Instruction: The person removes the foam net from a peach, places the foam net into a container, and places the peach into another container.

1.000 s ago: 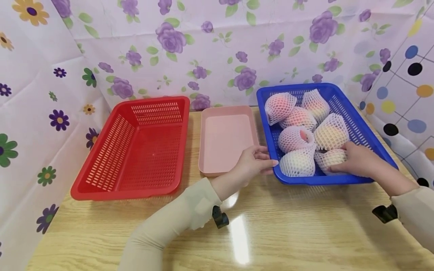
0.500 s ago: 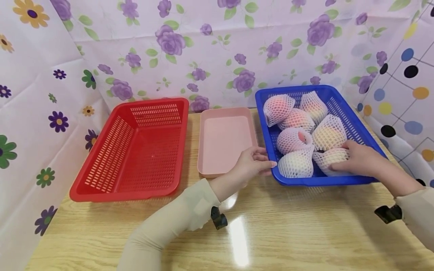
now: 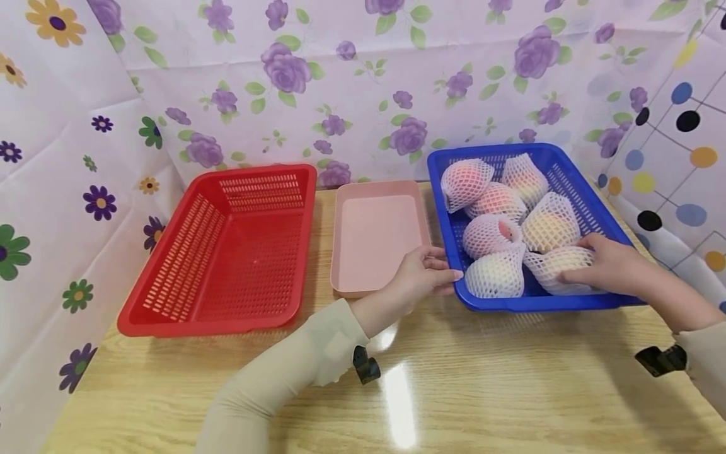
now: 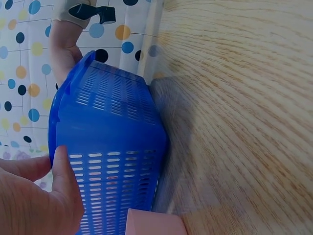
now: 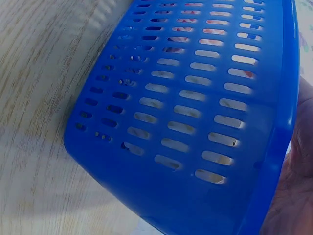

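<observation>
The blue basket (image 3: pixel 454 252) stands at the right of the table, holding several fruits in foam nets. My left hand (image 3: pixel 422 271) grips its left rim near the front corner. In the left wrist view, the thumb and a finger of the left hand (image 4: pixel 44 196) lie on either side of the blue rim. My right hand (image 3: pixel 612 268) reaches over the basket's right side and holds a pale fruit in a white foam net (image 3: pixel 558 270) at the front right. The right wrist view shows mostly the slotted basket wall (image 5: pixel 181 107), with part of the hand (image 5: pixel 298 171) behind the rim.
A pink tray (image 3: pixel 377 243) lies left of the blue basket, close to it. A red basket (image 3: pixel 218 325) stands at the left with nothing inside. Flowered cloth (image 3: pixel 351 82) hangs behind the wooden table (image 3: pixel 454 384), and dotted cloth hangs at the right.
My right hand has shifted slightly to the right, and the netted fruit it holds has moved with it inside the basket. The left hand stays on the rim.
</observation>
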`<state>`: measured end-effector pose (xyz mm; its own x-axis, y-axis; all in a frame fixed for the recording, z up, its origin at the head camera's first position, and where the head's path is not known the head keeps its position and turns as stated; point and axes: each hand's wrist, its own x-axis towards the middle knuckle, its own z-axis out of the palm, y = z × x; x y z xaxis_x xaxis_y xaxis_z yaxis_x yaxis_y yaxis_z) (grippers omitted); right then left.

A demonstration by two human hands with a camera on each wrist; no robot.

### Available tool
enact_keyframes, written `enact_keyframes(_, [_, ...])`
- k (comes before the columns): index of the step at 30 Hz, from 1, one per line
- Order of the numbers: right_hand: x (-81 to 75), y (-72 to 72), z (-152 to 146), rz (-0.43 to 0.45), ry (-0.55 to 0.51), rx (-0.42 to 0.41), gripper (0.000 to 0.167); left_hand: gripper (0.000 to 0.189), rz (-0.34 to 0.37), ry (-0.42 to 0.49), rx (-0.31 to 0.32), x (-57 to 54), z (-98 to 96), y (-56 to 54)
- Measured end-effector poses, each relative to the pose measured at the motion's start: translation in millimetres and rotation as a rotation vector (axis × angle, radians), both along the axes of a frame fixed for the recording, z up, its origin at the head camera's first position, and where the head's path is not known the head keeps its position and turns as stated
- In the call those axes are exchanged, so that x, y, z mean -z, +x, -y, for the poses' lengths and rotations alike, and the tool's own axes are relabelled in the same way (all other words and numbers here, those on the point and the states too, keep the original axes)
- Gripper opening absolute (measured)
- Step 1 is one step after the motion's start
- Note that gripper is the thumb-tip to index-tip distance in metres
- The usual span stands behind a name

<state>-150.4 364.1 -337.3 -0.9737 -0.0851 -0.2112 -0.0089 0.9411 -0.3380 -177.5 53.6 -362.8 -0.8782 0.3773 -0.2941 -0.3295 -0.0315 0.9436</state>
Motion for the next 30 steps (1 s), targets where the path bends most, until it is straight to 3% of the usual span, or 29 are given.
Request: enact_keyframes(30, [8.3,6.9,1.6,-0.063,-0.180,-0.008,0.074,0.046,-0.016,-0.021,0.006,-1.7,0.8,1.2])
